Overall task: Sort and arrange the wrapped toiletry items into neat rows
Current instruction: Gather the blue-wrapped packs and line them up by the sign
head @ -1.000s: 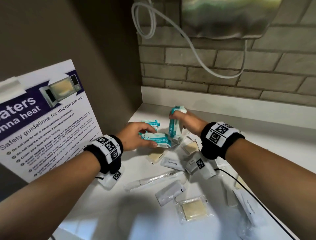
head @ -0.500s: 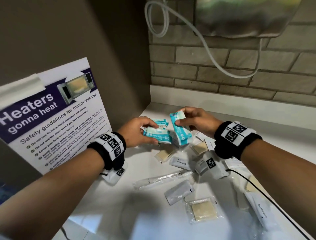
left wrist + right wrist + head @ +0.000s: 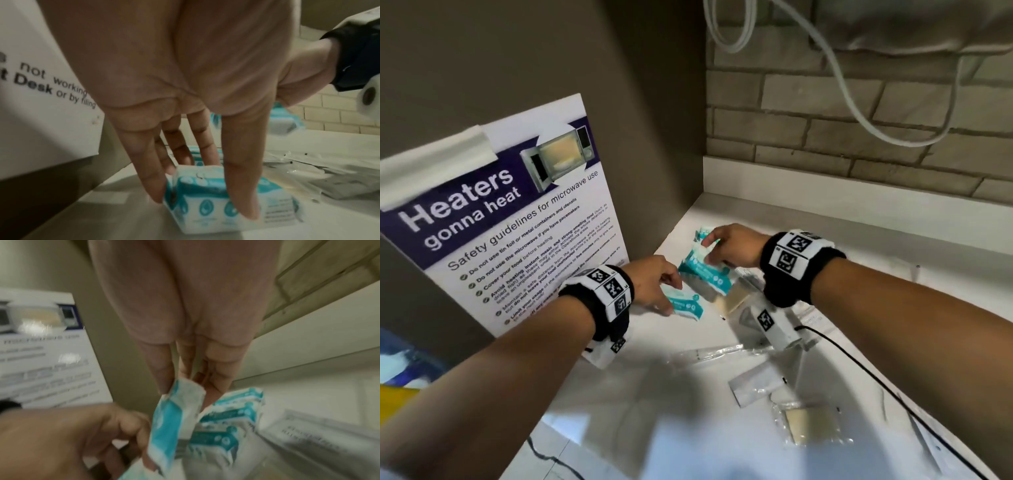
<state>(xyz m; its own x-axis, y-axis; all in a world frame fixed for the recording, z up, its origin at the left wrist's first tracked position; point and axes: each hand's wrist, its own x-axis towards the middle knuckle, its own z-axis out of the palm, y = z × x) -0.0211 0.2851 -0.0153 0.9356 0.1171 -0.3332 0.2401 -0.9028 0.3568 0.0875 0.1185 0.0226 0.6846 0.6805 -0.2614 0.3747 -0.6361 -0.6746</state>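
Two teal-and-white wipe packets are in my hands near the counter's back left corner. My left hand (image 3: 671, 298) holds one teal packet (image 3: 686, 307) low on the white counter (image 3: 654, 411); in the left wrist view the left hand (image 3: 202, 207) has thumb and a finger pinching the packet's (image 3: 207, 206) two sides. My right hand (image 3: 709, 244) pinches the top end of a second teal packet (image 3: 705, 272), which hangs tilted just above and right of the first. In the blurred right wrist view the right hand (image 3: 180, 386) grips that packet (image 3: 170, 418), with more teal packaging (image 3: 232, 418) behind.
Loose wrapped items lie to the right: a clear toothbrush sleeve (image 3: 719, 353), a white sachet (image 3: 755, 383), a clear-wrapped cream pad (image 3: 811, 425). A microwave safety poster (image 3: 517, 222) leans on the left wall. A brick wall (image 3: 859, 120) and hanging white cable (image 3: 839, 68) are behind.
My left hand has brought its teal packet down and left towards the counter, away from the right hand's packet. My right hand has shifted left with its packet tilted.
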